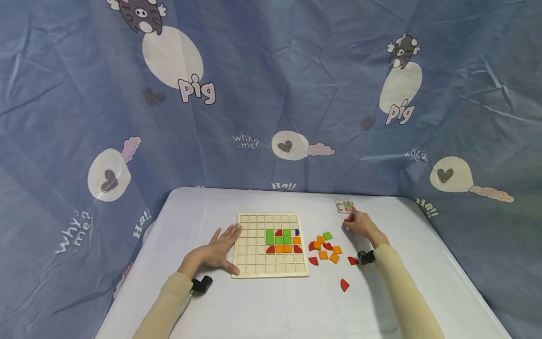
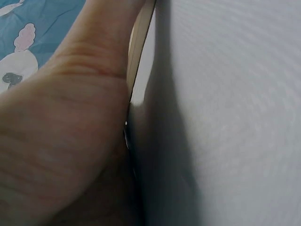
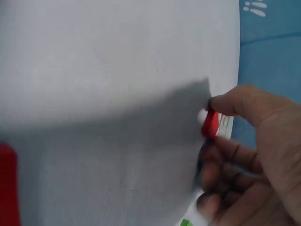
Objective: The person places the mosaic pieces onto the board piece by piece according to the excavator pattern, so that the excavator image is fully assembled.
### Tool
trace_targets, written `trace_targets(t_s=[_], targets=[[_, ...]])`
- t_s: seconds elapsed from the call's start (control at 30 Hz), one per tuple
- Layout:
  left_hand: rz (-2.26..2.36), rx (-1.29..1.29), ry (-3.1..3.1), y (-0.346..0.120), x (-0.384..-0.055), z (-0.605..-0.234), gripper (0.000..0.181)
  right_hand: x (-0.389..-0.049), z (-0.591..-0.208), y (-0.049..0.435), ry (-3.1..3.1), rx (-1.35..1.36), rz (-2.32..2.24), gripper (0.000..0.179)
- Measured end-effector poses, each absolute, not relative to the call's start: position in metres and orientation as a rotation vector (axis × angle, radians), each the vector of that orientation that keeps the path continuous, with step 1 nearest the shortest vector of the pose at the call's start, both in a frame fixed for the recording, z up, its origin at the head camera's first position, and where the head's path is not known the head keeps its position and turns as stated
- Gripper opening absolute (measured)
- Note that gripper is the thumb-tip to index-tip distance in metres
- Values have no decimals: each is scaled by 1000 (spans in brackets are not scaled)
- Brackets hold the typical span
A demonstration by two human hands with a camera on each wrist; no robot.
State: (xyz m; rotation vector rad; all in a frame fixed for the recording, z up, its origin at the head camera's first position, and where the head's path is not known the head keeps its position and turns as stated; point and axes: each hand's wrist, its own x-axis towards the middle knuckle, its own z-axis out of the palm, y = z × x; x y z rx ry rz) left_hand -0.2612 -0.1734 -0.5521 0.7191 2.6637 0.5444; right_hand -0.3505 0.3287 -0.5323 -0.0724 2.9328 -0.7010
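In the head view my left hand (image 1: 217,250) lies with fingers spread against the left edge of a wooden grid board (image 1: 249,259). Its fingertips and thumb touch the rim. Square and quarter-circle pieces in green, orange, red and blue fill several cells at the board's right, among them a green square (image 1: 270,232) and a red quarter-circle (image 1: 298,249). To the right, my right hand (image 1: 363,225) pinches a small red piece (image 3: 211,123) between thumb and finger, just in front of a printed pattern card (image 1: 343,205). Fingers partly hide that piece's shape.
Loose orange squares (image 1: 323,255), a green square (image 1: 328,236) and red quarter-circles (image 1: 313,261) lie scattered right of the board. One red quarter-circle (image 1: 345,285) sits apart, nearer the front. A blue patterned cloth (image 1: 254,113) hangs behind the white table (image 1: 271,306).
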Motion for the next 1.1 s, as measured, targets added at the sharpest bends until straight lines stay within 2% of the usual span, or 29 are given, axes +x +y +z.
trace_targets(t_s=[0.17,0.37,0.43,0.57,0.67,1.1], targets=[[532,720,2669,-174,-262,-552,140,-345,-526,321,2876,81,-552,34],[534,741,2675,-173,-262,-551,140,-340,-522,318,2848,133,-516,54],[544,740,2675,-173,-262,-551,140,-339,-524,322,2878,85,-582,49],[551,747,2679,-173,-261,-552,139,-339,-530,329,2934,-168,-768,26],[554,752,2675,-172,-261,-552,139,-338,-533,331,2919,-310,-816,23],[571,749,2665,-173,-260,-551,139,-332,-539,324,2912,-147,-815,25]])
